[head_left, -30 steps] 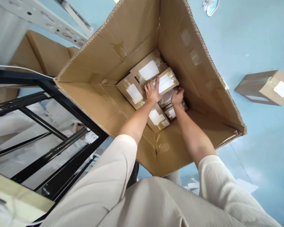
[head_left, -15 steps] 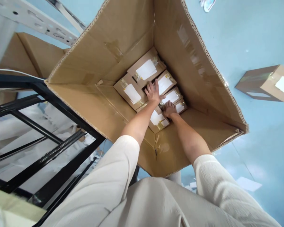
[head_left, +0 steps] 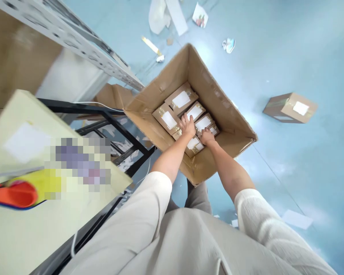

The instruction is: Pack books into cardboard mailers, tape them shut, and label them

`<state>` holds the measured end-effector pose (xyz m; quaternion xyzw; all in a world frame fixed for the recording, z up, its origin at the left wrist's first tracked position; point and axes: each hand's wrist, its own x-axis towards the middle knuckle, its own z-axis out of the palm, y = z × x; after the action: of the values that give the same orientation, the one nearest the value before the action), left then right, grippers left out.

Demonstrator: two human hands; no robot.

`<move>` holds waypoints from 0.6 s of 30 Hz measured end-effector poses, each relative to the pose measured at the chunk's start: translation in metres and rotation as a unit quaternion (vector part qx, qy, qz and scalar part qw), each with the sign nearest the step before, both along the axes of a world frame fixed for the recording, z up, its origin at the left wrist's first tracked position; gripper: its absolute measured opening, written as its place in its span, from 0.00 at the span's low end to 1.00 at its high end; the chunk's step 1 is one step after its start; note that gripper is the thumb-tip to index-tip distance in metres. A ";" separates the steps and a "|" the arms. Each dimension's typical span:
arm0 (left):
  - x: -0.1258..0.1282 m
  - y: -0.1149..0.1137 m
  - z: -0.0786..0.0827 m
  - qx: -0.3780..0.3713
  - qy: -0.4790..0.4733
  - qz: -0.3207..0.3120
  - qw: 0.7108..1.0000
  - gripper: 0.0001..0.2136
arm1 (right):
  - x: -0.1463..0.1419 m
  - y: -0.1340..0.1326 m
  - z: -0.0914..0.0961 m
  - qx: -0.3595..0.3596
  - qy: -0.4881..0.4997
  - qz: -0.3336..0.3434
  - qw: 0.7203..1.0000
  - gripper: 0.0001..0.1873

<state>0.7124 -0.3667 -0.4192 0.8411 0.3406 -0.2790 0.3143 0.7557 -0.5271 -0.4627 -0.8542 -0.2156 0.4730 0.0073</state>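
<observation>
A large open cardboard box stands in front of me, with several small taped cardboard boxes bearing white labels packed at its bottom. Both my arms reach down into it. My left hand lies on the small boxes near the middle, its fingers spread. To its right, my right hand has its fingers bent over the edge of a small cardboard box. The fingertips of the right hand are partly hidden.
A pale table with a black frame is at left, carrying an orange-red scoop-like object. Beyond it runs a white perforated metal rail. On the blue floor lie a separate carton, paper scraps and a white sheet.
My view has pulled back and up, so the large box looks smaller and more of the table and floor shows. Both hands stay on the small boxes.
</observation>
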 end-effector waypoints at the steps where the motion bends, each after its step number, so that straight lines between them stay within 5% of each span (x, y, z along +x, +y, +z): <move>1: -0.003 0.003 0.022 -0.002 -0.013 -0.001 1.000 0.45 | -0.002 0.000 0.020 0.007 -0.007 -0.010 1.000 0.31; 10: -0.054 0.055 0.212 -0.073 -0.154 0.007 0.985 0.44 | -0.064 0.005 0.206 0.076 -0.073 -0.184 0.977 0.29; 18: -0.170 0.081 0.330 -0.058 -0.270 0.075 0.958 0.38 | -0.128 -0.001 0.318 0.083 -0.088 -0.226 0.967 0.31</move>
<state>0.5425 -0.2861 -0.0892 0.8375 0.2883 -0.0367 0.4627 0.6277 -0.5281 -0.1450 -0.9153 -0.0557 0.3626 0.1661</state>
